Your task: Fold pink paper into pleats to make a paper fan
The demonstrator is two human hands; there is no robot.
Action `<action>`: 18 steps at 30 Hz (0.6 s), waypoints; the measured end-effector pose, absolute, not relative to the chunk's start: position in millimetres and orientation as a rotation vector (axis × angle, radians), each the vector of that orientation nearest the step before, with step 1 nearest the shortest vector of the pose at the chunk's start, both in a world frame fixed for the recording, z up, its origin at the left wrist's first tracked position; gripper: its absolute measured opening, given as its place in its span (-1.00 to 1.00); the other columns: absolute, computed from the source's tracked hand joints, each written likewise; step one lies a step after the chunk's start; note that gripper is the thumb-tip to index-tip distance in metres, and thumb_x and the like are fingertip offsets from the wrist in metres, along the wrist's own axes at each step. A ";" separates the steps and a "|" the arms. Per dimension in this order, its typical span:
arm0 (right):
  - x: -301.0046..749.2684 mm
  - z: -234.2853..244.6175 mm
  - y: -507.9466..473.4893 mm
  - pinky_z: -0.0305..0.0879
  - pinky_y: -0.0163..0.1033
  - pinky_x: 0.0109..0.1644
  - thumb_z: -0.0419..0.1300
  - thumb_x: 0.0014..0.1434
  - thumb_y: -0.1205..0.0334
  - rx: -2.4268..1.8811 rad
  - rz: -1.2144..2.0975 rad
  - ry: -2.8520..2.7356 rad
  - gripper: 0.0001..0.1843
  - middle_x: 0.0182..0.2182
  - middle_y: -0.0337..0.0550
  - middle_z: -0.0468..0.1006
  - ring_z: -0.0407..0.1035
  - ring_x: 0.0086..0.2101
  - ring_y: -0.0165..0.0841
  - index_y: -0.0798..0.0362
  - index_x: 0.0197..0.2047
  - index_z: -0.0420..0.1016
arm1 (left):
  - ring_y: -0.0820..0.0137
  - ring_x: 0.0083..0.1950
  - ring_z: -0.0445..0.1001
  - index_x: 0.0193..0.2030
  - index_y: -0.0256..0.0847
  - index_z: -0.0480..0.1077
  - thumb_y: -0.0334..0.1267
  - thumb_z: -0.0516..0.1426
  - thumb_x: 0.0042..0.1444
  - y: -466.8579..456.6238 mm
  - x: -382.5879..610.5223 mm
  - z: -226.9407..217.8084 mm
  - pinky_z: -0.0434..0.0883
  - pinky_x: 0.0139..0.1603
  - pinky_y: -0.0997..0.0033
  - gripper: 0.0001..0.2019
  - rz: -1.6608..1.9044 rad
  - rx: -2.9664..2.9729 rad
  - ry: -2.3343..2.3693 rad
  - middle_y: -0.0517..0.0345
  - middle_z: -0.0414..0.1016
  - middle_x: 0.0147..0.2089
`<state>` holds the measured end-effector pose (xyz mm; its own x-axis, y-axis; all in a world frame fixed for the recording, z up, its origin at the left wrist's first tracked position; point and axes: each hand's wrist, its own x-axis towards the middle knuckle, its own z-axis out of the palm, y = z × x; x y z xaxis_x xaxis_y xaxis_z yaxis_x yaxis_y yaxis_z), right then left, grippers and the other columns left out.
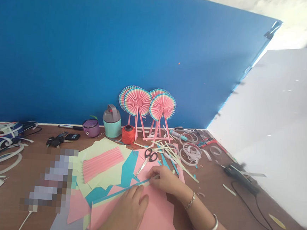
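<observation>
A pink sheet of paper (103, 214) lies in front of me, with a pale green and a blue paper strip (112, 195) along its far edge. My left hand (128, 210) rests on this sheet, fingers stretched out to the strips and thumb apart. At the strips' right end my right hand (164, 179) pinches the edge, thumb against the fingers. Black-handled scissors (150, 155) lie just beyond the right hand, blades partly apart. A pleated pink paper (103, 162) sits on pale green sheets (113, 179) to the left. More pink and blue paper lies underneath.
Pink paper fans on stands (150, 106) stand by the blue wall, beside red twine (128, 134), a teal flask (112, 122) and a purple cup (91, 128). Paper strips and tape rolls (190, 153) clutter the right. A black glue gun (241, 177) with its cord lies farther right.
</observation>
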<state>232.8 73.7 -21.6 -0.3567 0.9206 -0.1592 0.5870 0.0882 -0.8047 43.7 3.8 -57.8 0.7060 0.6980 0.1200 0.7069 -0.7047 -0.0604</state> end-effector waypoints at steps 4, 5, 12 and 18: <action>232.7 -16.4 69.9 0.24 -0.37 -0.40 0.07 -0.11 0.42 -1.599 1.062 -2.015 -0.76 -0.42 -0.22 0.58 0.41 -0.40 -0.38 0.04 -0.43 0.54 | 0.15 0.08 0.32 0.11 -0.25 0.30 -0.31 0.01 0.15 4.1 43.7 -53.6 0.29 0.04 0.15 -0.62 -0.137 -2.808 -1.170 -0.12 0.35 0.13; 232.5 -15.4 69.2 0.23 -0.37 -0.42 0.08 -0.11 0.41 -1.620 1.057 -2.012 -0.77 -0.43 -0.22 0.58 0.40 -0.41 -0.38 0.03 -0.43 0.55 | 0.15 0.08 0.32 0.11 -0.26 0.30 -0.31 0.01 0.15 4.3 43.7 -53.1 0.29 0.04 0.15 -0.63 -0.137 -2.811 -1.176 -0.12 0.35 0.13; 230.4 -15.5 70.1 0.22 -0.35 -0.40 0.12 -0.06 0.33 -1.565 1.147 -1.956 -0.87 -0.47 -0.21 0.56 0.37 -0.43 -0.38 0.08 -0.47 0.51 | 0.16 0.07 0.31 0.10 -0.25 0.31 -0.33 -0.02 0.17 4.2 43.9 -50.6 0.27 0.05 0.17 -0.65 -0.134 -2.835 -1.204 -0.11 0.34 0.14; 231.5 -27.4 73.4 0.22 -0.35 -0.41 0.10 -0.04 0.34 -1.523 1.160 -1.966 -0.87 -0.49 -0.22 0.53 0.33 -0.46 -0.41 0.10 -0.49 0.48 | 0.15 0.05 0.32 0.10 -0.28 0.30 -0.32 -0.02 0.18 4.1 45.8 -43.8 0.28 0.03 0.16 -0.65 -0.069 -2.861 -1.219 -0.15 0.36 0.10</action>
<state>231.5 73.4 -27.4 -0.3302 0.9278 -0.1736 0.6007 0.0647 -0.7968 45.8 4.1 -43.8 0.6918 0.7202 0.0531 0.7216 -0.6923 -0.0113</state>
